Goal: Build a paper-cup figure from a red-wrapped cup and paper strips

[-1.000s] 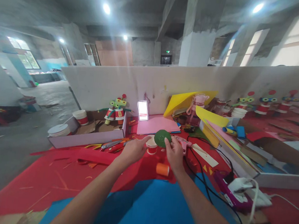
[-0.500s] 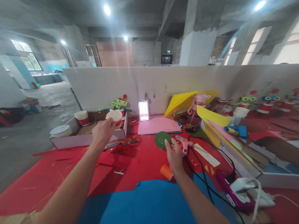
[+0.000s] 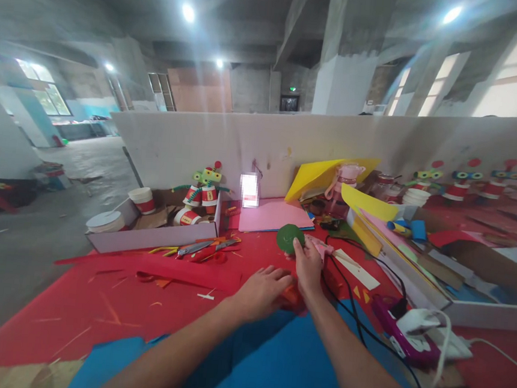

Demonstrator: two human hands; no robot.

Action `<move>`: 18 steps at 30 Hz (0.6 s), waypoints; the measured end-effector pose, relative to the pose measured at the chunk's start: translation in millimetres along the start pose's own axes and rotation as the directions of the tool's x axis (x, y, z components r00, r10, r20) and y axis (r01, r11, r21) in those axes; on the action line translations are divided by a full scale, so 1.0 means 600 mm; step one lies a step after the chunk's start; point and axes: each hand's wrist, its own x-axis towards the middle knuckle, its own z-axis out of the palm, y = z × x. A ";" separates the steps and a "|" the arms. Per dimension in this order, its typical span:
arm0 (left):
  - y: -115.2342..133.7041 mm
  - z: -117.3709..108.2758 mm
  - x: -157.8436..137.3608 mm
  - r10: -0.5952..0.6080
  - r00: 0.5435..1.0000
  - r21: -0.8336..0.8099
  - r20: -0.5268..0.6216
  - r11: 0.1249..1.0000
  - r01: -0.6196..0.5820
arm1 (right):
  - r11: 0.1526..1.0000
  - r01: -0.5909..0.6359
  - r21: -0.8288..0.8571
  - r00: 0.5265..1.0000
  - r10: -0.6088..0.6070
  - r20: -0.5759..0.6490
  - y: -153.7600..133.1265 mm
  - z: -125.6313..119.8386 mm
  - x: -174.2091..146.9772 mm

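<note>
My right hand (image 3: pixel 310 265) pinches a flat green disc (image 3: pixel 289 239) by its right edge, above the red table surface. My left hand (image 3: pixel 264 291) is low beside it, palm down with fingers loosely stretched over an orange roll (image 3: pixel 293 296). The hands partly cover that roll, and the left thumb is hidden. Behind my right hand lies a pink glue gun (image 3: pixel 321 246), partly hidden. At the left, a red and white paper cup (image 3: pixel 187 217) lies on its side in a shallow white box (image 3: pixel 154 242).
Scissors (image 3: pixel 194 247) lie before the box. Cup robot figures (image 3: pixel 204 189) stand behind it. Pink sheets (image 3: pixel 275 215) lie mid-table and blue sheets (image 3: pixel 271 358) in front. A purple power strip (image 3: pixel 402 333) with cables is at right, near a box of coloured paper (image 3: pixel 414 274).
My left hand has released a paper cup into the box at left and moved right and down to the orange roll. The green disc has shifted slightly right.
</note>
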 end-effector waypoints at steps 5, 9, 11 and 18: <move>-0.058 0.002 -0.006 -0.172 0.984 0.154 -0.035 0.972 0.176 | 0.998 -0.023 0.055 1.000 0.022 0.023 -0.002 0.005 -0.002; -0.105 -0.028 -0.017 -0.337 0.863 -0.086 -0.376 0.940 0.330 | 0.992 -0.084 0.096 0.991 0.072 0.114 -0.002 0.016 -0.011; -0.110 -0.033 -0.018 -0.452 0.783 -0.414 -0.428 0.868 0.274 | 0.989 -0.116 0.093 0.976 0.095 0.198 -0.001 0.023 -0.017; -0.097 0.003 -0.009 -0.624 0.758 -0.920 -0.191 0.382 0.083 | 0.997 -0.079 -0.009 0.922 0.077 0.380 0.018 0.044 -0.034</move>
